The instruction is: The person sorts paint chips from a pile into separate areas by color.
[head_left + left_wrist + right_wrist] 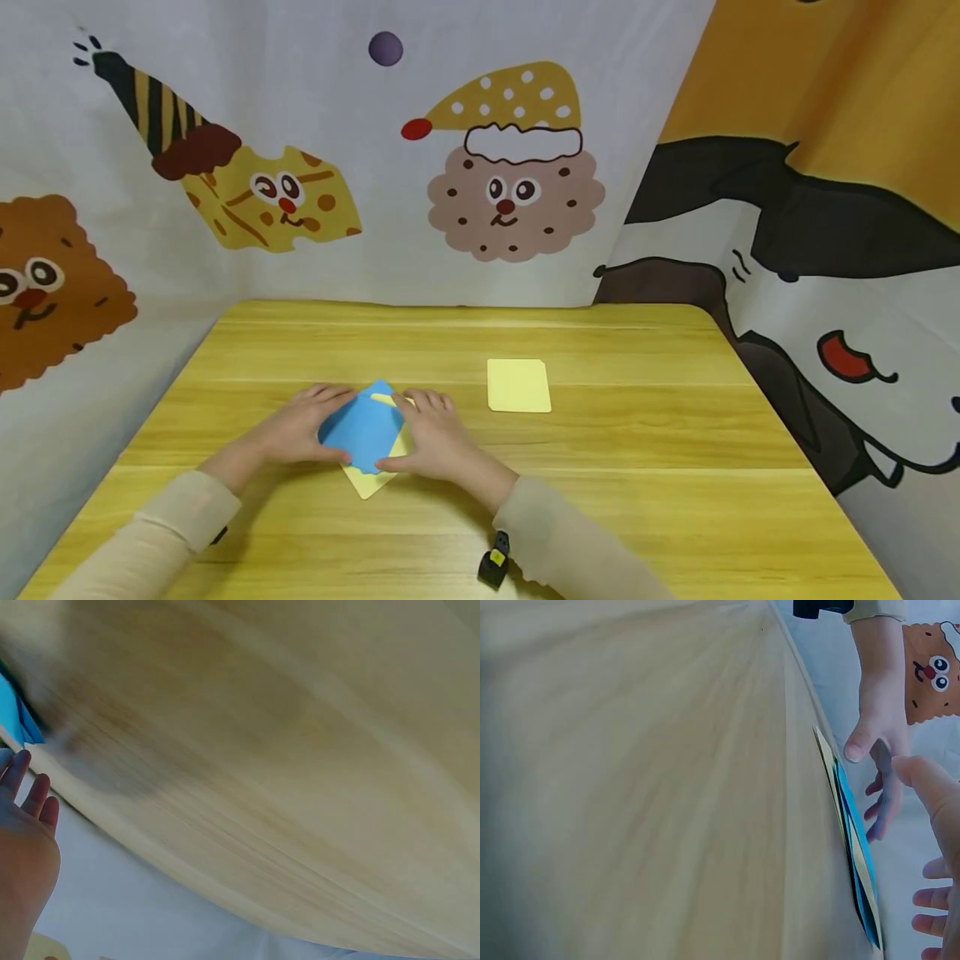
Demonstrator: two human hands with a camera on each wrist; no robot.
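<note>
Several thin blue and yellow square cards lie loosely stacked on the table left of its middle, a blue card (363,433) uppermost and a yellow card (365,485) jutting out below it. My left hand (303,427) spans the left side of the stack, thumb low and fingers high. Across from it, my right hand (438,437) spans the right side with its thumb at the lower edge. Thumbs and fingers are spread and only loosely bent. Edge-on in the right wrist view, the card stack (849,840) shows small gaps between its layers.
A single yellow card (519,386) lies flat to the right of the stack, farther back. The wood-patterned table (675,500) reaches a printed cloth (315,275) hanging behind and at the sides. A black wrist device (493,562) hangs under the right sleeve.
</note>
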